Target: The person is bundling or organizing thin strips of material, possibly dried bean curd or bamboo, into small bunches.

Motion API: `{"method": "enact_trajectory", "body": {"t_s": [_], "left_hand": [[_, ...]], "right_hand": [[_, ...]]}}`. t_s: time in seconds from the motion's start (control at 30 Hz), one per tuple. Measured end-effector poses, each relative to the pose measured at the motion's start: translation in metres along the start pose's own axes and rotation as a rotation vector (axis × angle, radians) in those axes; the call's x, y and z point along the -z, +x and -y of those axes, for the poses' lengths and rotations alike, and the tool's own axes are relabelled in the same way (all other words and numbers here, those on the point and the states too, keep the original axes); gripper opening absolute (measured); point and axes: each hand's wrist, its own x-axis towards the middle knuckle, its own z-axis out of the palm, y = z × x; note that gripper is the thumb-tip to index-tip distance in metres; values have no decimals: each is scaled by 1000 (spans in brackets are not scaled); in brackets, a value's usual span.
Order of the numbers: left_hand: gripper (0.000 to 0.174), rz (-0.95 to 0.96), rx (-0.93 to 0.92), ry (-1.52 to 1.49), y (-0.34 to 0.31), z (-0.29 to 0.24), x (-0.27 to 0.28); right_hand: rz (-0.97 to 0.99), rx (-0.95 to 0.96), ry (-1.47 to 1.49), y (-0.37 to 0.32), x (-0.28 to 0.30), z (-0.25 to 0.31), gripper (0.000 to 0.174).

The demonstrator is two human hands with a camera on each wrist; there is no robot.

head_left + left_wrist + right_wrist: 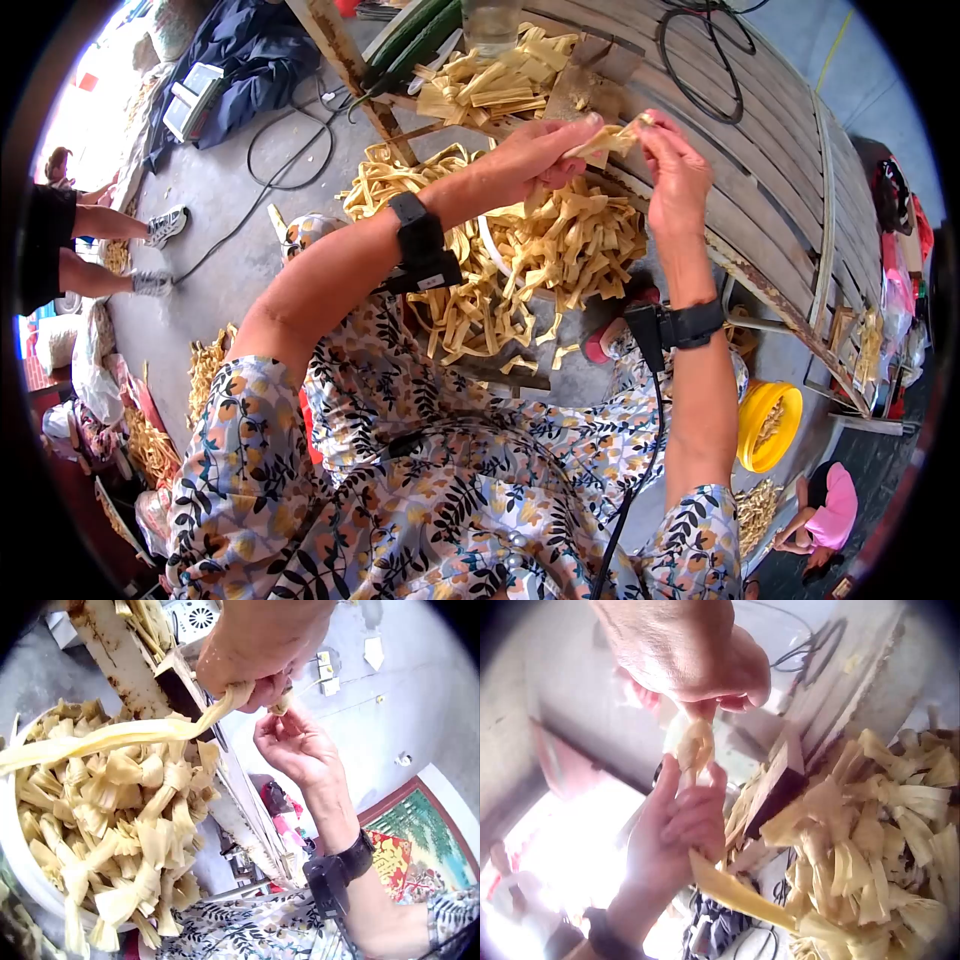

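Both hands are raised over the heap, fingers bent round one pale yellow tofu-skin strip (612, 142). My left hand (548, 155) grips it, and a long flat tail (742, 896) hangs out below that hand in the right wrist view. With fingertips and thumb my right hand (680, 180) pinches the strip's other end. Between the hands a knotted loop (696, 746) shows in the right wrist view. Under them stands a white tub (11, 840) heaped with knotted tofu-skin pieces (585, 245). Loose long strips (385, 185) lie beside it, at the left.
A slatted wooden platform (770, 170) with a rusty edge stands at the right, close to my right forearm. More cut strips (500, 85) lie on its near corner. A yellow bucket (770, 425) is at lower right. Cables (265, 180) cross the floor. Another person's legs (105, 250) show at left.
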Motion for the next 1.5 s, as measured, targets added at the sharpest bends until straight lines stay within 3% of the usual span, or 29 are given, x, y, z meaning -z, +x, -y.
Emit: {"method": "enact_trajectory", "body": {"t_s": [0.13,0.23,0.43,0.53,0.67,0.77,0.87,0.97,1.1,1.2,1.5], "left_hand": [[24,-3,-96,313,-7,-4,-2],[25,89,-79,280,-4,-1,10],[28,179,-128,432,-10,-7,16],[27,189,-133,514,-13,-12,12],[27,199,-91,380,-8,-12,15],[26,198,-86,378,-13,-8,15],[25,204,-80,350,-15,-11,16],[24,202,-46,341,-16,-15,14],[22,251,25,208,-11,-13,18],[21,282,50,144,-13,-16,24],[20,362,150,14,-8,-17,35]], "right_hand": [[-93,-151,59,3,5,-3,12],[-15,-198,-78,2,7,-4,20],[366,-340,-176,-11,-2,9,34],[346,-225,-241,-7,-4,5,31],[261,-49,-301,-6,-1,0,31],[311,-167,-358,-7,-1,7,34],[363,-302,-227,-14,-7,14,29],[517,-267,-201,-14,-10,5,26],[356,-332,43,-12,-8,-8,13],[287,-332,60,-6,0,-1,8],[348,-337,-4,1,-7,5,8]]}}
